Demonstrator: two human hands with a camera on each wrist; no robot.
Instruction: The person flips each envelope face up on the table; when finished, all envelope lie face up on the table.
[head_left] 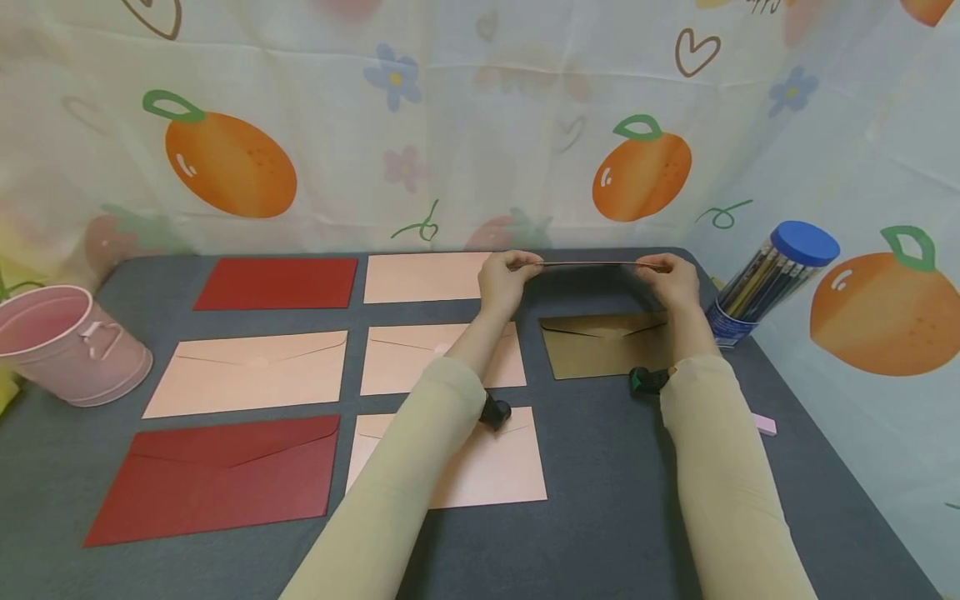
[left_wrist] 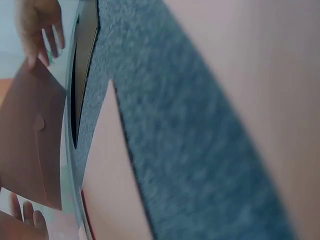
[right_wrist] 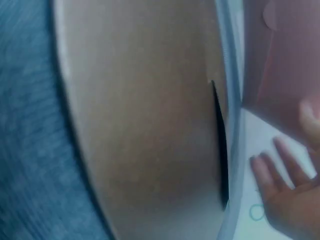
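Note:
A pink envelope (left_wrist: 30, 130) is held up by its two ends above the far right of the table. Seen nearly edge-on in the head view, it shows a flap and round closure in the left wrist view. My left hand (head_left: 507, 282) pinches its left end; my right hand (head_left: 670, 282) pinches the right end, its other fingers spread in the right wrist view. Below lies a gold envelope (head_left: 592, 348), partly hidden by the right arm. Pink envelopes (head_left: 498, 471) lie in the middle column, two partly covered by the left arm.
At left lie a red envelope (head_left: 276, 283), a pink envelope (head_left: 255, 375) and a larger red envelope (head_left: 225, 475). A pink bucket (head_left: 112, 358) stands at the left edge. A blue-lidded tube of pencils (head_left: 768, 279) stands right. A small pink block (head_left: 764, 424) shows beside the right sleeve.

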